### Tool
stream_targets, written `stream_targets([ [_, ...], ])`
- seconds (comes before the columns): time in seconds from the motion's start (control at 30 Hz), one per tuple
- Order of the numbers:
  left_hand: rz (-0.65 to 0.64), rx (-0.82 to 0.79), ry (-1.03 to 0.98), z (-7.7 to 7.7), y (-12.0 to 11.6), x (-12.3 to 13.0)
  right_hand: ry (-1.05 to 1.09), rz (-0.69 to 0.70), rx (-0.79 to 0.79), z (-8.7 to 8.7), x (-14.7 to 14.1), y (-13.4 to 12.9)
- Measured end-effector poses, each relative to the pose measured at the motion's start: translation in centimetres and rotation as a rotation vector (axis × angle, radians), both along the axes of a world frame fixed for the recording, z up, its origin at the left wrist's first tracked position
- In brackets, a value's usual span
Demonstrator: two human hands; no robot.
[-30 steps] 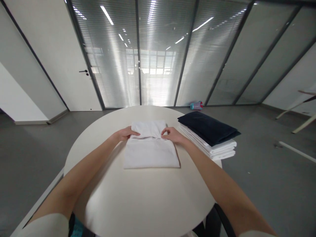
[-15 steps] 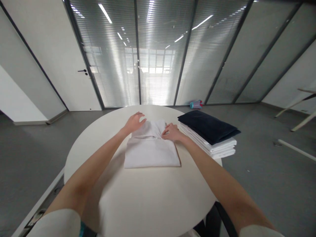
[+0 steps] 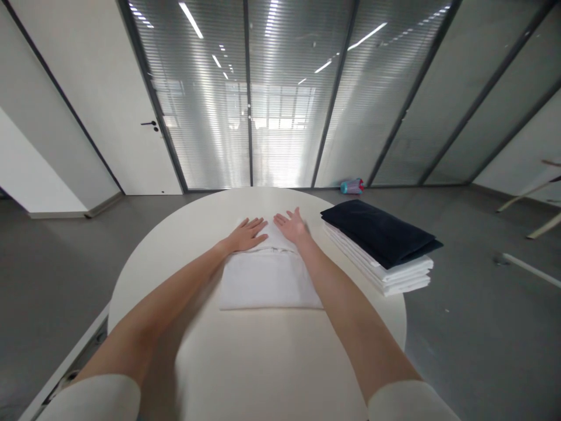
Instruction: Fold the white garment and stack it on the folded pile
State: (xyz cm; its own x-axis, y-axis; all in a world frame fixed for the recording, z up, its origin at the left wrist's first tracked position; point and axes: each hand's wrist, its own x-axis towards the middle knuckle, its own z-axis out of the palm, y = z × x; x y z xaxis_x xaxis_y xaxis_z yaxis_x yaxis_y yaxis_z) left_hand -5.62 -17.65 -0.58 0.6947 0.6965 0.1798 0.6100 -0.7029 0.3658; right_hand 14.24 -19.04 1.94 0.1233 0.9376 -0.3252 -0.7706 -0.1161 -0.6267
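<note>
A folded white cloth [image 3: 270,279] lies at the middle of the round tabletop [image 3: 258,356]. The left hand [image 3: 246,235] and right hand [image 3: 293,227] are open and released, palms down with fingers spread, at the cloth's far edge. Just right of it sits a stack of folded white linen [image 3: 381,272] under a folded navy cloth [image 3: 379,233]. Beyond, a small bottle [image 3: 352,186] lies on the grey floor [image 3: 56,280] before glass partitions with blinds [image 3: 280,99]; a white door [image 3: 105,105] stands upper left.

I count 1 left hand [image 3: 246,235], 1 right hand [image 3: 293,227], 1 folded cloth [image 3: 270,280], 1 stack [image 3: 380,248], 1 table [image 3: 263,362], 1 bottle [image 3: 351,186], 1 door [image 3: 103,99].
</note>
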Motion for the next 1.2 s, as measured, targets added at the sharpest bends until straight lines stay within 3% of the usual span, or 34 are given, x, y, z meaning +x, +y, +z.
stream_targets([
  [0.13,0.163,0.004,0.090,0.1,0.0,-0.7,0.055,-0.054,0.004,-0.1,2.5,0.1],
  [0.27,0.236,-0.019,0.166,0.4,-0.3,-0.8,-0.021,-0.126,0.023,1.1,1.6,0.7],
  [0.37,0.231,-0.005,0.201,0.5,-0.4,-0.7,0.027,0.049,0.111,1.4,-0.9,0.6],
  [0.47,0.227,0.014,0.226,0.4,-0.4,-0.6,0.106,0.173,0.077,0.7,-2.6,0.1],
  [0.6,0.232,0.023,0.248,0.3,-0.4,-0.8,0.107,-0.051,-0.030,-0.2,-0.6,-0.2],
  [0.7,0.245,0.014,0.247,0.3,-0.4,-0.8,0.052,-0.215,-0.044,0.4,1.2,0.1],
  [0.77,0.243,-0.002,0.232,0.4,-0.4,-0.7,0.024,-0.256,-0.025,0.8,0.7,0.4],
  [0.93,0.235,-0.022,0.123,0.0,-0.3,-0.7,0.073,-0.002,0.022,0.5,-2.9,0.4],
  [1.1,0.231,-0.109,-0.050,0.0,-0.2,-1.2,0.009,-0.144,-0.043,-0.2,-0.9,-0.1],
  [1.2,0.263,-0.342,-0.406,1.5,-0.2,-0.5,-0.021,-0.151,-0.026,-0.2,0.2,-0.2],
])
